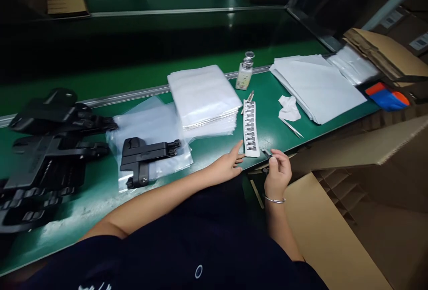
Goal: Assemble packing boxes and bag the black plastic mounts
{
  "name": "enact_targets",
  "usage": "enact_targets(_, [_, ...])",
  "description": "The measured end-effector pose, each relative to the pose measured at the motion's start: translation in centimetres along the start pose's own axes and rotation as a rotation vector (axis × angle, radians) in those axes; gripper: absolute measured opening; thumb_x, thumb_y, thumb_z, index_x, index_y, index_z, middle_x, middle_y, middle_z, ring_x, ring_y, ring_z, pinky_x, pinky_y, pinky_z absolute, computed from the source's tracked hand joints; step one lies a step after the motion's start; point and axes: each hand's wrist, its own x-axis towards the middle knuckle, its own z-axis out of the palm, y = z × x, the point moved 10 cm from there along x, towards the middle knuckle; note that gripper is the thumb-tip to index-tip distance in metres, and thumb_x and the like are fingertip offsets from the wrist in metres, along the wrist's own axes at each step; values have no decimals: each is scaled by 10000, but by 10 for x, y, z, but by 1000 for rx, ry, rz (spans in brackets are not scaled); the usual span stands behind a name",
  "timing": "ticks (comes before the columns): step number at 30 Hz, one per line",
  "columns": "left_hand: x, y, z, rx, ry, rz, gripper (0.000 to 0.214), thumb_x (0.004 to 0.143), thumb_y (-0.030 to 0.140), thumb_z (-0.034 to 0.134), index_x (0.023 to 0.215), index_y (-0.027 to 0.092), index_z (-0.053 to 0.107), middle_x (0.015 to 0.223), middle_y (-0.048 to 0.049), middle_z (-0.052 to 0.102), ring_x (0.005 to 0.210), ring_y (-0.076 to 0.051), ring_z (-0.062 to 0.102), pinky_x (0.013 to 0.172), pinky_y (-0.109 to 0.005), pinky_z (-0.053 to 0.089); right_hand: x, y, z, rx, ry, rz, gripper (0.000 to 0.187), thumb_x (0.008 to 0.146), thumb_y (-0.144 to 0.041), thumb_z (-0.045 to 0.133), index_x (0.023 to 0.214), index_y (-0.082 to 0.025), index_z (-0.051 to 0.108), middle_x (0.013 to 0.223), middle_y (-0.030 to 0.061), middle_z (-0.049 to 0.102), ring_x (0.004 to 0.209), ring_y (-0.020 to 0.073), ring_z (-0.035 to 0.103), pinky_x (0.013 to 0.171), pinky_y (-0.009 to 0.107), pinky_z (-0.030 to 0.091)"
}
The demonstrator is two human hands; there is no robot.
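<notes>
Stretching lengthwise forward lies the label strip (250, 129) — right grip (278, 173) pinching a dark piece (266, 153), left grip (226, 167) loose.

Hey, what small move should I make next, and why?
I'd probably carry the small piece over to the black part on the clear bags, since your right hand has it pinched, that part lies unheld, and your left hand is at the edge of the label sheet.

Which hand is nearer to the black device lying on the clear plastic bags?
Left. The left hand is to the right of the black device, beside the label strip; the right hand is farther right, past the strip.
</notes>
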Motion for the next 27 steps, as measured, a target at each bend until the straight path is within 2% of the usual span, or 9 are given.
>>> enact_targets(2, [-35, 19, -40, 255, 59, 36, 661, 819, 252, 631, 1450, 231, 438, 1281, -103, 649, 1170, -333, 612, 1005, -443, 465, 2, 9, 17, 82, -153, 83, 183, 870, -356, 582, 958, -210, 649, 1125, 98, 664, 1097, 244, 612, 1000, 486, 447])
enact_targets(5, [-100, 37, -150, 566, 410, 38, 364, 902, 315, 511, 1222, 234, 663, 1271, -62, 657, 1195, -309, 589, 1076, -454, 407, 8, 18, 25, 43, -195, 110, 207, 837, -363, 621, 940, -189, 670, 1167, 111, 657, 1134, 255, 595, 1040, 502, 402])
enact_targets(7, [-147, 31, -220, 696, 639, -8, 360, 906, 319, 487, 1197, 208, 666, 1334, -55, 611, 1317, -286, 476, 1169, -469, 274, 14, 18, 23, 72, -83, 108, 177, 829, -358, 629, 849, -184, 659, 1145, 105, 658, 1131, 259, 592, 1045, 521, 390])
enact_targets(9, [-178, 8, -256, 717, 678, -75, 402, 936, 317, 417, 1250, 165, 616, 1421, -76, 523, 1385, -254, 380, 1196, -458, 208, 16, 11, 40, 163, -82, 122, 173, 819, -349, 650, 764, -186, 631, 1119, 91, 658, 1118, 260, 594, 1041, 537, 387])
enact_targets(12, [-197, -26, -256, 627, 675, -100, 460, 952, 307, 340, 1323, 108, 524, 1446, -145, 435, 1368, -234, 383, 1185, -432, 247, 4, -22, 107, 240, -355, 129, 208, 822, -356, 660, 702, -193, 614, 1094, 86, 664, 1105, 264, 591, 1050, 549, 365])
enact_targets(15, [-195, -37, -224, 557, 728, -73, 455, 959, 303, 320, 1331, 110, 497, 1436, -168, 394, 1375, -241, 359, 1181, -438, 260, -31, -74, 184, 212, -733, 49, 217, 839, -373, 630, 699, -208, 624, 1129, 95, 664, 1178, 277, 546, 1071, 531, 339])
enact_targets(18, [-187, -33, -196, 536, 746, -48, 426, 964, 273, 325, 1338, 149, 488, 1460, -151, 364, 1402, -251, 314, 1179, -457, 264, -65, -105, 240, 124, -979, 5, 212, 831, -369, 606, 677, -223, 608, 1161, 80, 657, 1239, 279, 500, 1097, 529, 293])
enact_targets(22, [-185, -30, -190, 527, 787, -27, 405, 961, 245, 334, 1337, 197, 479, 1459, -130, 374, 1406, -266, 309, 1159, -490, 299, -86, -102, 275, -85, -1126, 56, 227, 799, -354, 583, 617, -219, 565, 1127, 65, 670, 1199, 281, 520, 1131, 571, 142])
enact_targets(27, [-185, -30, -191, 528, 796, 3, 396, 959, 237, 341, 1324, 186, 485, 1451, -140, 388, 1409, -276, 310, 1150, -496, 320, -86, -97, 280, -167, -1181, 47, 233, 775, -365, 576, 591, -222, 576, 1047, 56, 681, 1074, 270, 555, 1061, 513, 254])
